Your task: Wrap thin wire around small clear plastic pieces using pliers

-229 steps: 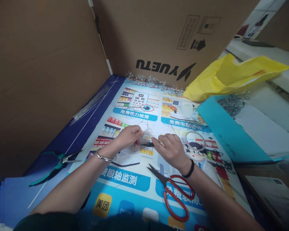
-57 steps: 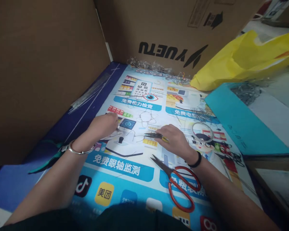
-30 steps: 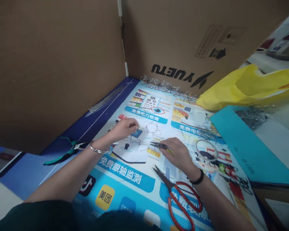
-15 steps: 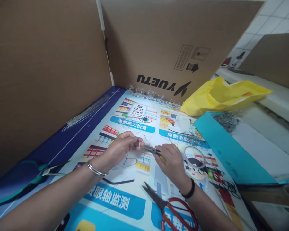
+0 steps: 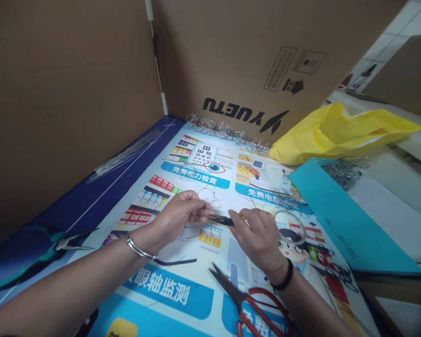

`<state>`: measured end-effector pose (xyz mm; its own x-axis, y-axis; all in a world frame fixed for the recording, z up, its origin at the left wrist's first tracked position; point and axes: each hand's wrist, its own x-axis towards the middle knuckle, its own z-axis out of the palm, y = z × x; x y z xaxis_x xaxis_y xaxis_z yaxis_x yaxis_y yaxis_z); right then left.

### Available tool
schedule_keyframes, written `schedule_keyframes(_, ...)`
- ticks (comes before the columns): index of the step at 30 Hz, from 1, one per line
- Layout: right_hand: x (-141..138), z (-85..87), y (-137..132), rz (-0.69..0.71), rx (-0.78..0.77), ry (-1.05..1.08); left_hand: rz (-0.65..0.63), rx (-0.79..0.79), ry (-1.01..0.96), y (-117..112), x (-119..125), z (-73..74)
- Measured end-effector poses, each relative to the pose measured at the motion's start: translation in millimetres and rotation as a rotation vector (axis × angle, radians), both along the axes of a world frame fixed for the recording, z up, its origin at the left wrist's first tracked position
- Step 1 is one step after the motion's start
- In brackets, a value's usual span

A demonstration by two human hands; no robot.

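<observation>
My right hand (image 5: 257, 236) is closed round the handles of a pair of pliers (image 5: 220, 219), its jaws pointing left. The tips of the jaws meet the fingers of my left hand (image 5: 182, 213), which are pinched together. In that pinch seems to be a thin wire, too fine and too covered to make out clearly. Below my hands, red-handled scissors (image 5: 236, 297) lie on the printed poster (image 5: 175, 255), blades toward the upper left. A loop of thin wire (image 5: 210, 196) rests on the poster just beyond my left fingers.
Green-handled pliers (image 5: 52, 248) lie at left, near a bundle of straight wires (image 5: 126, 154). Cardboard walls (image 5: 231, 51) stand behind. At right are a yellow bag (image 5: 340, 135), a turquoise folder (image 5: 340, 220), a wire coil (image 5: 303, 229) and tangled wire scraps (image 5: 342, 175).
My right hand has turned and shifted slightly to the right with the pliers. The left hand keeps its pinch. The camera view has moved a little.
</observation>
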<state>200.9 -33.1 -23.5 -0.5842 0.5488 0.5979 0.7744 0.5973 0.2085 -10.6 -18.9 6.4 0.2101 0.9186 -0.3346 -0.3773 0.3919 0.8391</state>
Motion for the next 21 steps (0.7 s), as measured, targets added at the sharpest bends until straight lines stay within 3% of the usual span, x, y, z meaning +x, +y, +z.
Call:
schedule_keyframes(15,-0.9,1.2,0.9,0.028,0.011,0.008,-0.035,-0.040,0.055,-1.0,1.7,1.8)
schedule_keyframes(21,-2.7,7.3,13.9,-0.002,0.017,0.040,-0.036,0.139,0.133,13.8,0.6,13.6)
